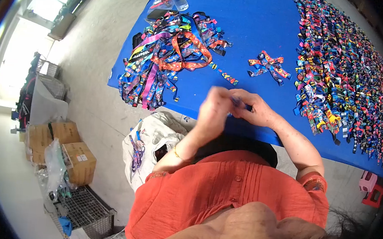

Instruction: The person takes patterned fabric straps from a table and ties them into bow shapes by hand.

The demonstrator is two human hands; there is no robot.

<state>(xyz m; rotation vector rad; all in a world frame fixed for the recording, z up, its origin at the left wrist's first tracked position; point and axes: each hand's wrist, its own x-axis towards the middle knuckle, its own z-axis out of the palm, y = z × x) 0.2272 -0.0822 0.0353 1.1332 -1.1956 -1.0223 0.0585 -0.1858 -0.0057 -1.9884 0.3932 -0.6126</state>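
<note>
**Blue strap (238,102) in hand**

On our left there's a messy pile of patterned straps (162,64) on the blue worktop (251,26). Next along, our left hand (214,108) is blurry, so we can't tell how its fingers sit. Our right hand (258,110) has its fingers pinched on the blue strap, by the near edge. Then a small loose bunch (268,66), and long dense rows of straps (345,72) far right.

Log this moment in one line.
Left hand: blurred, grip unclear | right hand: holding small blue item | ribbon pile: on blue table, left
</note>
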